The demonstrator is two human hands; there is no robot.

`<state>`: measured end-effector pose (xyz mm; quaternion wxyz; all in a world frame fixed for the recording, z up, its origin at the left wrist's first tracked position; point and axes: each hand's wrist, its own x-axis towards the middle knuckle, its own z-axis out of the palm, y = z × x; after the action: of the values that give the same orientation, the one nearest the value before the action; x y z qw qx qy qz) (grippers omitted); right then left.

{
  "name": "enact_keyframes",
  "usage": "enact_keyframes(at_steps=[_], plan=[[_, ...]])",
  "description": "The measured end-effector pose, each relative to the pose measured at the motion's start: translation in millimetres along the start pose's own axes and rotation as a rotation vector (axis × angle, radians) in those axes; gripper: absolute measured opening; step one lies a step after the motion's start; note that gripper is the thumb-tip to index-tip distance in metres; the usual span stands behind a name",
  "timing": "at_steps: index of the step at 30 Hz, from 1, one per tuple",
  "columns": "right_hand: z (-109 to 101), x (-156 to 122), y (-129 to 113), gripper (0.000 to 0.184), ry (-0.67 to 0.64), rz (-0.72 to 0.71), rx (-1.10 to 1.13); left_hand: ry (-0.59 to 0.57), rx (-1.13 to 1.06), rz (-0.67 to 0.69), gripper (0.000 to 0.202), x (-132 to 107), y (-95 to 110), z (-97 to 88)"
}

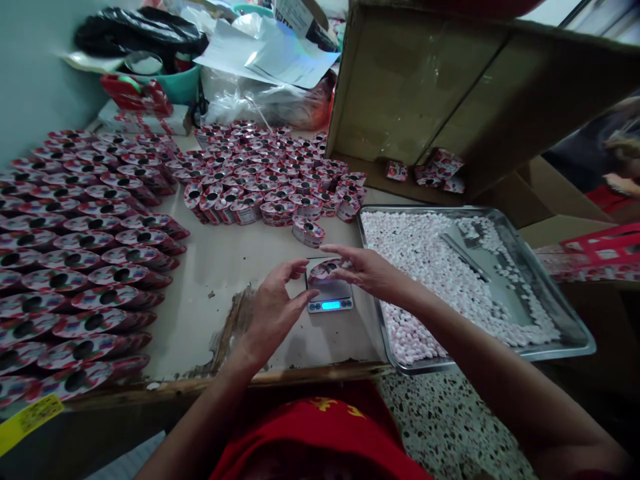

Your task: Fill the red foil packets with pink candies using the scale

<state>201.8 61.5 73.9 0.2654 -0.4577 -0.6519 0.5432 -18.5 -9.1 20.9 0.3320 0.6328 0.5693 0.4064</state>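
A small oval red-and-white printed packet (324,269) stands on a digital scale (334,292) with a lit blue display. My left hand (277,303) is just left of the scale, its thumb and fingers apart and nothing between them. From the right, my right hand (367,270) curls over the packet, with its index finger stretched across the far side. Small white pieces seem to show between its fingers, partly hidden. Beside it lies a metal tray (483,365) with many small white pellets (410,273) and a flat metal scoop or bar (465,257).
Rows of similar open-topped packets (95,273) fill the left of the table, and more packets (270,173) stand at the back. A large cardboard box (425,87) holding a few packets rises behind the tray. Papers (270,57) and plastic bags lie at the far end.
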Motion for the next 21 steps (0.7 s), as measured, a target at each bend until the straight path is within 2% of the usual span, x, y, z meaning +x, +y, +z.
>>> enact_keyframes(at_steps=[3, 8, 12, 15, 18, 21], plan=[[-8.3, -5.0, -0.7, 0.038, -0.008, 0.027, 0.011, 0.007, 0.108, 0.090, 0.048, 7.9, 2.0, 5.6], [-34.4, -17.1, 10.5, 0.042, 0.033, 0.140, 0.272, -0.029, 0.380, 0.133, 0.062, 27.3, 12.5, 20.5], [-57.3, -29.2, 25.2, 0.052, 0.226, 0.176, 0.394, -0.141, 0.486, 0.087, 0.075, 36.9, 15.3, 25.8], [-76.6, -38.6, 39.6, 0.053, 0.412, 0.153, 0.402, -0.153, 0.520, 0.085, 0.078, 38.3, 11.5, 22.3], [-97.8, -48.6, 60.6, 0.049, 0.552, 0.142, 0.314, -0.163, 0.545, 0.082, 0.081, 37.7, 10.0, 17.1], [-114.6, -59.0, 81.6, 0.040, 0.605, 0.171, -0.097, -0.186, 0.572, 0.079, 0.082, 37.7, 16.0, 18.4]])
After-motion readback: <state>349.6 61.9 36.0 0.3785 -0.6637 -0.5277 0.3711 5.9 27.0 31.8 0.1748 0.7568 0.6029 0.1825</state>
